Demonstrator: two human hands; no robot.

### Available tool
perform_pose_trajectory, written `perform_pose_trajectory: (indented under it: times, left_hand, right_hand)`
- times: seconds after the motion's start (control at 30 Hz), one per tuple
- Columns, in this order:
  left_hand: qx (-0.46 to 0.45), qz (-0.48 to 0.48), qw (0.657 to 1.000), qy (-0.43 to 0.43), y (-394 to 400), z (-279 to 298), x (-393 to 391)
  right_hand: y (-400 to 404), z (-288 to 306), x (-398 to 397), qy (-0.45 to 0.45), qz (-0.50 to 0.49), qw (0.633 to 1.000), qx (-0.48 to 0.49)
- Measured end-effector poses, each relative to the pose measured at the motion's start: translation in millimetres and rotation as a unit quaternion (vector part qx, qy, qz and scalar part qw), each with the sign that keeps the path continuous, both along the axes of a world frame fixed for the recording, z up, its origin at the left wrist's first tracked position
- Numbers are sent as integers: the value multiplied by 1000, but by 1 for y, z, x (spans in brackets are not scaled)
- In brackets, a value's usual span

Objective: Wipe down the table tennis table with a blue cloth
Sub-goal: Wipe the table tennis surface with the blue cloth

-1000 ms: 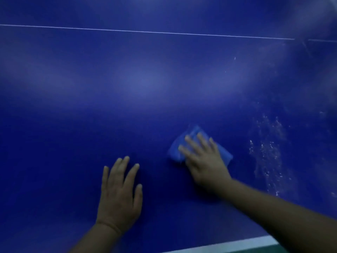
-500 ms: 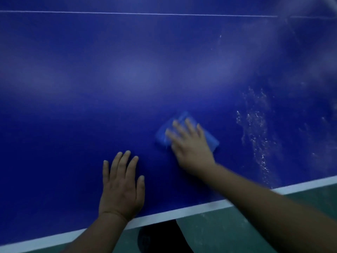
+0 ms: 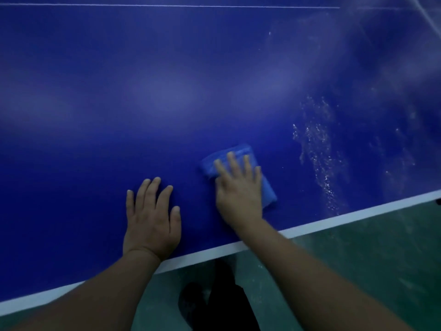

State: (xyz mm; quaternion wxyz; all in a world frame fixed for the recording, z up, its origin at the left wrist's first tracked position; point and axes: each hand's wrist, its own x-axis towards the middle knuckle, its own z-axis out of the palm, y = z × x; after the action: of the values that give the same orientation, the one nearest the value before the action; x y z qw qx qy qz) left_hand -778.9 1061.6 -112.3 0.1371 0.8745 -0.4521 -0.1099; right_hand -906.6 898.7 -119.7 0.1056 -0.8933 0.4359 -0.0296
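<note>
1. Pressing flat on a folded blue cloth (image 3: 241, 154), the right hand (image 3: 239, 194) lies palm down with its 4 visible fingers straight and slightly spread; the cloth shows beyond the fingertips and along the hand's right side.
2. Blue cloth: a folded pad lying on the table tennis table (image 3: 119, 91), near the table's near edge and just right of the left hand, apart from it.
3. Left hand (image 3: 151, 218): palm down on the bare table surface, fingers straight and close together, thumb out to the right; it holds nothing. Its wrist sits at the white edge line (image 3: 346, 213).
4. Table tennis table: deep blue top filling most of the view, with soft pale reflections across the middle. A thin white line (image 3: 167, 5) runs across the far part of the top.
5. White specks and streaks (image 3: 317, 154): scattered on the table surface to the right of the cloth, reaching towards the near edge.
6. Green floor (image 3: 370, 259): visible below the table edge, with faint pale marks.
7. Dark shape (image 3: 214, 302) on the floor between the 2 forearms; what it is cannot be told.
</note>
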Motion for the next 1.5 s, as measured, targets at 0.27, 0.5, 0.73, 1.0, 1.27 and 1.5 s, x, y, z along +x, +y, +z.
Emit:
perform_pose_trajectory:
  times: [0.27, 0.5, 0.73, 1.0, 1.27, 1.5]
  left_hand:
    - [1, -1, 1000, 3, -1, -2, -1]
    - [13, 14, 1000, 5, -4, 6, -4]
    - [-13, -44, 999, 9, -35, 16, -98]
    - [40, -131, 990, -32, -70, 2, -145]
    - [34, -126, 991, -43, -71, -2, -148]
    - [32, -122, 991, -48, -72, -1, -150]
  right_hand:
    - [0, 7, -129, 66, -87, 994, 26]
    - [-16, 2, -13, 15, -41, 999, 33]
    - [-70, -3, -78, 0, -151, 988, 17]
    - [-94, 3, -248, 16, -312, 950, 4]
    - [-149, 40, -336, 102, -446, 889, 32]
    - [-94, 37, -266, -28, -180, 980, -74]
